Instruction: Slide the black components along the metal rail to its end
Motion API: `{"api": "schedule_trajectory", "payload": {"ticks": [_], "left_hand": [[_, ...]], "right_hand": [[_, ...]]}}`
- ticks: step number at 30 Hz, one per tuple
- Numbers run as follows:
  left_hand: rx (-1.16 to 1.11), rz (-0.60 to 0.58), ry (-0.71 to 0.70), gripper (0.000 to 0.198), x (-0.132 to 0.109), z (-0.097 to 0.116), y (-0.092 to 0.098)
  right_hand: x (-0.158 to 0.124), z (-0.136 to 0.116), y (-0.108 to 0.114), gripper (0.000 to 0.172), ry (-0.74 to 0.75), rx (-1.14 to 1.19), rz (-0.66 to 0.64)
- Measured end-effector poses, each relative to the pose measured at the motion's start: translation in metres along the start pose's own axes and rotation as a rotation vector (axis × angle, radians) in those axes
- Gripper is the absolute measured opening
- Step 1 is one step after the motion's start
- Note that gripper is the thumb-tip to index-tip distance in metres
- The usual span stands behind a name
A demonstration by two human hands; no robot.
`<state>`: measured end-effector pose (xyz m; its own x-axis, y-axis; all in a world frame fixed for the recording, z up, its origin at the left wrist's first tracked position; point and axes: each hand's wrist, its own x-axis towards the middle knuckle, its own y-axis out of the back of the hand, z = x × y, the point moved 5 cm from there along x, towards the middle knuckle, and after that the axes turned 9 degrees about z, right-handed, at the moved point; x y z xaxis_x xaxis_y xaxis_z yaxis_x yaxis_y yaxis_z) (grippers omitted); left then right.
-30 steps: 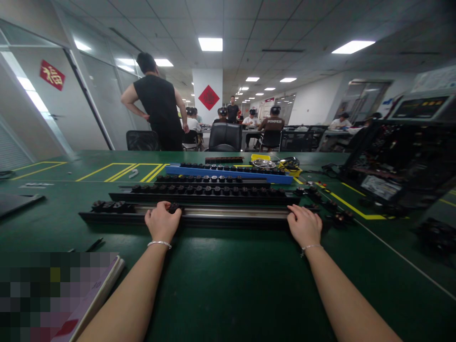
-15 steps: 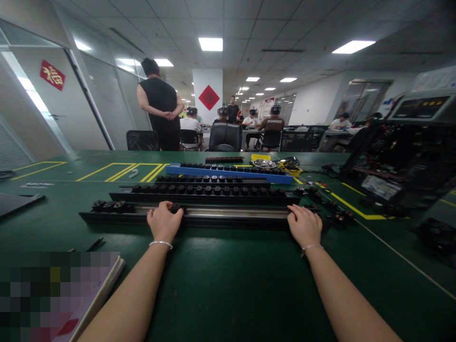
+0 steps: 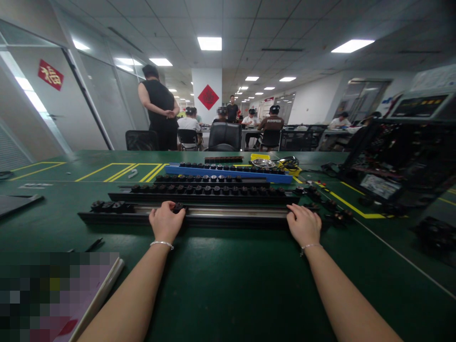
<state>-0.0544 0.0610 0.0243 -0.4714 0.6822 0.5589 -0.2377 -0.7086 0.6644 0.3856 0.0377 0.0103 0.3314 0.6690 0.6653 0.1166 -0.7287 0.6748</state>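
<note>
- Head view: left hand (image 3: 167, 221) pinched on a small black part (image 3: 178, 207), thumb and forefinger at its sides; this part sits on the front rail (image 3: 235, 214), left of the rail's middle
- right hand (image 3: 304, 223) at the right end of the front rail, fingers bent and tips touching it; I cannot tell whether they grip it or only rest there
- three black pieces (image 3: 107, 206) on the left end of the front rail, apart from the left hand
- second rail (image 3: 171, 193) just behind the front rail, bearing a long row of black pieces; behind it a shorter row (image 3: 213, 178), then a blue rail (image 3: 281, 178) that also carries pieces
- loose black fittings (image 3: 342, 216) on the green table (image 3: 221, 285), just right of the front rail
- metal dish (image 3: 262, 163) and yellow tray (image 3: 260, 156), well behind the front rail
- book (image 3: 103, 289) to the near left of the front rail; dark open-framed machine (image 3: 377, 156) to its far right; person in a sleeveless black top (image 3: 158, 102) standing beyond it, back turned
</note>
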Motion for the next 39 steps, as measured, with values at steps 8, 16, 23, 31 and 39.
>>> {"api": "schedule_trajectory", "payload": {"ticks": [8,16,23,31,39], "left_hand": [[0.000,-0.019,-0.014,0.031,-0.001,0.001,-0.003],[-0.040,-0.055,-0.002,0.032,-0.003,0.004,-0.003],[-0.060,-0.076,-0.001,0.036,-0.005,0.005,-0.004],[-0.075,-0.091,-0.010,0.035,-0.006,0.007,-0.004],[-0.100,-0.104,-0.080,0.034,-0.010,0.013,-0.004]], "right_hand": [[-0.001,0.000,0.000,0.040,0.012,0.010,0.040],[0.000,0.001,-0.001,0.041,0.011,0.003,0.021],[0.001,-0.001,0.001,0.041,0.001,0.009,0.000],[0.000,0.000,0.000,0.041,-0.004,0.012,0.012],[0.000,0.002,-0.003,0.039,0.005,0.013,0.040]]}}
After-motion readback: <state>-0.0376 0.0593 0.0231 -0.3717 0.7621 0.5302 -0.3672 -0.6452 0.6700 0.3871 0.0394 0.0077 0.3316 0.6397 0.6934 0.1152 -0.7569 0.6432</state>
